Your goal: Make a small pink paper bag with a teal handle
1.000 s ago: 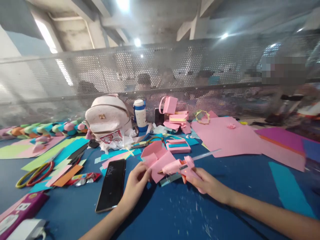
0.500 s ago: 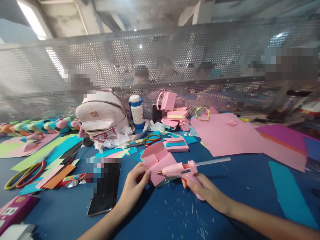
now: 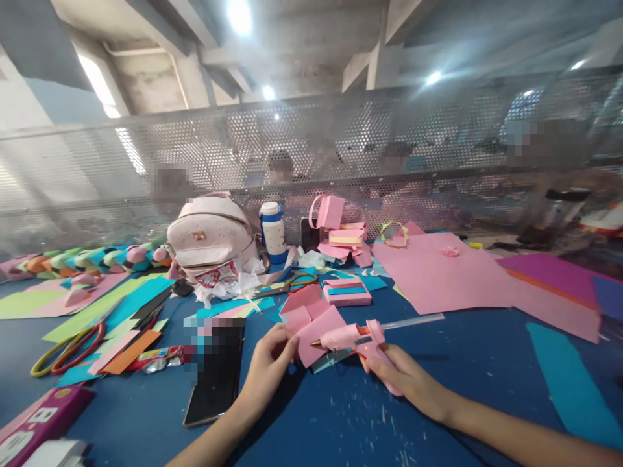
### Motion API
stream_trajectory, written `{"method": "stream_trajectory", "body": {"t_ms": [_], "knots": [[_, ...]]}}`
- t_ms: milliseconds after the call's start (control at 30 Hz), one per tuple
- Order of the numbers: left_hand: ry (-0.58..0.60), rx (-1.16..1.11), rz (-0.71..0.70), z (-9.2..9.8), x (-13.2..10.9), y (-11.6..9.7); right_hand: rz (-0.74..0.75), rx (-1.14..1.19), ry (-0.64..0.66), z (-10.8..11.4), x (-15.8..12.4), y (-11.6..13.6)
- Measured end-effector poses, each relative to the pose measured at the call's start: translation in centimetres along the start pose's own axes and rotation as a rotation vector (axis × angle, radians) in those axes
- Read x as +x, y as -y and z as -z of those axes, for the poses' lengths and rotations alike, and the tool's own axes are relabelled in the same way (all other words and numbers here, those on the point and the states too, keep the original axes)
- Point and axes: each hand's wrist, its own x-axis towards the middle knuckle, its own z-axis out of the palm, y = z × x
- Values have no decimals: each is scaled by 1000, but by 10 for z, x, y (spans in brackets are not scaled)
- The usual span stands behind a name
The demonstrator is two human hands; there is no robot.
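A pink glue gun (image 3: 348, 337) with a clear glue stick (image 3: 413, 321) out of its back is gripped in my right hand (image 3: 413, 376). Its metal nozzle points left, over the folded pink paper piece (image 3: 318, 324); whether it touches the paper I cannot tell. My left hand (image 3: 272, 357) pinches that paper by its left edge between thumb and fingers. The paper has an opened flap at its upper left. Just behind it lies a flat pink paper box (image 3: 346, 295) with a blue band. A pale blue-green scrap (image 3: 331, 360) shows beneath the glue gun.
A black phone (image 3: 217, 370) lies left of my left hand. Scissors (image 3: 71, 347) and coloured paper strips are farther left. A white backpack (image 3: 214, 237) and bottle (image 3: 273, 233) stand at the back. Large pink paper (image 3: 438, 272) and a blue strip (image 3: 574, 383) lie right.
The view has tilted up and shifted a little, so everything sits slightly lower and mostly farther right. Both hands keep their hold, with the nozzle still over the pink paper.
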Motion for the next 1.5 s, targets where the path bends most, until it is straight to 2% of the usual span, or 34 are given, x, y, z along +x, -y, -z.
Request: {"method": "stream_trajectory", "body": {"t_ms": [933,1267,1500], "knots": [[-18,7,22,4,-2,-9,-32,22,-94,3,-1,0],[-26,15,24,8,0,-8,29,-13,-71,9,4,-2],[-26,5,33,8,0,-9,57,-12,-103,14,7,-3]]}}
